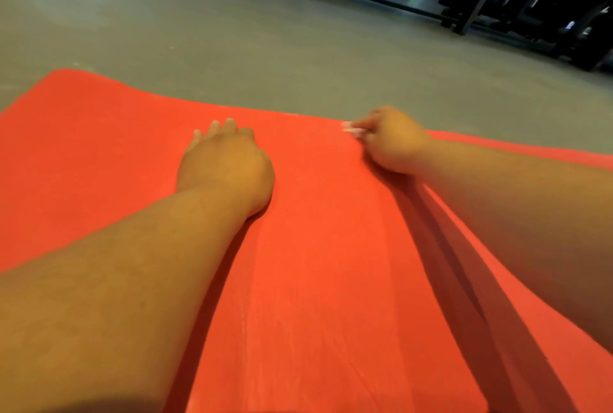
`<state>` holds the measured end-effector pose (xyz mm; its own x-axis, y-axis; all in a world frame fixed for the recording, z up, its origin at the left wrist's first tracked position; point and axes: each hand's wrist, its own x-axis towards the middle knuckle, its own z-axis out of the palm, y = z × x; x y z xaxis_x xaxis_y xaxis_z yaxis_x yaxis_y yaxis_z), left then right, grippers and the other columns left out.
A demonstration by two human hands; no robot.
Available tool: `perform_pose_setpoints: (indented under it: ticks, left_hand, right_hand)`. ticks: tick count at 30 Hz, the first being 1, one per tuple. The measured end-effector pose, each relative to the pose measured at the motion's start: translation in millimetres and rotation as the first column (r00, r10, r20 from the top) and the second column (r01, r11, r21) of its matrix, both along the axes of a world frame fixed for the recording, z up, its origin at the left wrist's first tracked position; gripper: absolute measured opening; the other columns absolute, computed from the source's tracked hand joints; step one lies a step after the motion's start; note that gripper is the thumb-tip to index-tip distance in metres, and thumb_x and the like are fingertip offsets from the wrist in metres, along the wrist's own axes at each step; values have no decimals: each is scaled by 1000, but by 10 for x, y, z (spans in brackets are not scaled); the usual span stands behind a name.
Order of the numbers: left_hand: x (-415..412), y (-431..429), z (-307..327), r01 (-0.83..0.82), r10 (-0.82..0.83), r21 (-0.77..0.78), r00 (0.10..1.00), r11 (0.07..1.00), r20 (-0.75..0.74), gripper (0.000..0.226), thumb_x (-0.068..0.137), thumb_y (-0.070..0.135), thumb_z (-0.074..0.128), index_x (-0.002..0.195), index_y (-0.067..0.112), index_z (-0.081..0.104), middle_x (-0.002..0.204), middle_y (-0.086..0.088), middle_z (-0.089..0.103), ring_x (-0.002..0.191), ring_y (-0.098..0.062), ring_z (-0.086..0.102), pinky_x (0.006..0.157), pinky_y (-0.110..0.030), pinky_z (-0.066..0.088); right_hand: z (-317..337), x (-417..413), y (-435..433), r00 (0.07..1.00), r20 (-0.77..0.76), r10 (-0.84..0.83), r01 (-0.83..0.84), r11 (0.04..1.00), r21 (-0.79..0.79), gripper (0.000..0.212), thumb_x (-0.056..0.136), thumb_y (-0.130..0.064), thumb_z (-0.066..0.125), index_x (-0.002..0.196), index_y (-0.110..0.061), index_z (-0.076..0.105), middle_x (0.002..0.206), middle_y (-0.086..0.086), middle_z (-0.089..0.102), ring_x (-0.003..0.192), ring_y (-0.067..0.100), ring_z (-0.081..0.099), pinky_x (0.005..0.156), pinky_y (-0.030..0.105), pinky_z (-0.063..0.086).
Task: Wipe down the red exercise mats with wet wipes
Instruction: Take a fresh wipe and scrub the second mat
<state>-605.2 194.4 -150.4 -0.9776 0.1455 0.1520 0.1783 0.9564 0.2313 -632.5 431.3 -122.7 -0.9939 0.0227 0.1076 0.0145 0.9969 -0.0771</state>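
The left hand (225, 164) lies flat on the red mat (331, 280), fingers straight. Right of it, the blurred right hand (393, 142) curls at the mat's far edge; whether it holds a wipe is unclear. Probably mid-wipe; the next stroke needs steady pressure.

Appeared as two bare forearms, left forearm (109, 286) entering from 8 o'clock, right forearm (530, 210) from 4 o'clock. Stayed uncovered from wrist to frame edge on both. Carried fine, sparse hair along the left one. Ended in a broad left hand (225, 164) with short rounded fingernails (215, 123) at its 12 o'clock. Showed pale, long tips at 9 o'clock of the right hand (394, 144), too blurred to identify.
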Motion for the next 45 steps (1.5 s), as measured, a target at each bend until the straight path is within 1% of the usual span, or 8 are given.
perform_pose_setpoints:
  ticks: [4, 11, 16, 22, 28, 37, 42, 45]
  left_hand:
    - [-6, 23, -17, 14, -14, 2, 1000, 1000, 3, 42, 94, 17, 32, 132, 6, 46, 152, -13, 31, 141, -30, 24, 115, -44, 16]
    - [14, 20, 6, 19, -19, 13, 1000, 1000, -5, 39, 92, 14, 34, 126, 5, 51, 147, -15, 38, 137, -32, 31, 114, -45, 19]
    - [0, 33, -22, 7, -5, 53, 1000, 999, -24, 42, 93, 14, 34, 132, 7, 49, 152, -13, 32, 142, -28, 26, 116, -42, 15]
    - [-1, 30, -24, 5, -3, 50, 1000, 999, -31, 42, 93, 14, 34, 131, 7, 50, 149, -13, 36, 140, -28, 28, 115, -43, 17]
    - [-4, 33, -27, 31, -30, 49, 999, 998, -19, 43, 94, 16, 34, 134, 7, 46, 153, -12, 30, 143, -28, 24, 116, -43, 15]
    - [21, 33, -5, 37, -37, 46, 999, 998, 1, 40, 92, 12, 35, 129, 5, 50, 151, -14, 33, 141, -29, 26, 115, -43, 16]
    - [12, 16, -15, 50, -50, 82, 999, 995, 3, 39, 92, 12, 36, 126, 8, 54, 152, -11, 33, 142, -29, 26, 115, -42, 16]
    - [13, 22, 4, 71, -71, 102, 997, 992, 0, 40, 92, 14, 35, 126, 13, 55, 154, -6, 31, 143, -28, 24, 116, -41, 14]
  right_hand:
    - [36, 247, 404, 918, -12, -397, 382, 874, 300, 28, 91, -11, 48, 110, -2, 66, 117, 22, 63, 111, 35, 57, 92, 36, 44]
    - [-66, 200, -369, 970, -59, 235, -243, 941, -234, 26, 94, -14, 54, 117, -14, 67, 107, 8, 64, 98, 17, 57, 73, 12, 31]
    - [32, 33, -44, 934, 32, -356, 346, 921, 177, 31, 93, -13, 47, 117, -5, 64, 123, 18, 61, 115, 33, 56, 94, 34, 46]
    - [-75, -155, -847, 966, -12, 259, -258, 953, -157, 28, 96, -15, 49, 116, -10, 67, 112, 16, 64, 106, 28, 58, 84, 28, 41]
    - [139, 326, 318, 879, 96, -467, 367, 792, 487, 32, 96, -14, 43, 116, 0, 63, 125, 22, 58, 115, 35, 56, 95, 37, 46]
    - [-163, 413, -510, 954, -201, 222, -247, 963, -109, 31, 88, -6, 49, 111, -10, 70, 102, 13, 64, 99, 27, 56, 85, 26, 42]
    - [100, 558, 572, 857, 36, -513, 478, 821, 312, 31, 97, -16, 43, 118, -5, 64, 123, 20, 60, 114, 35, 56, 93, 35, 46]
    - [-53, 588, 396, 940, -97, -328, 341, 923, 180, 27, 89, -8, 48, 104, -3, 70, 109, 20, 65, 108, 34, 56, 89, 33, 42]
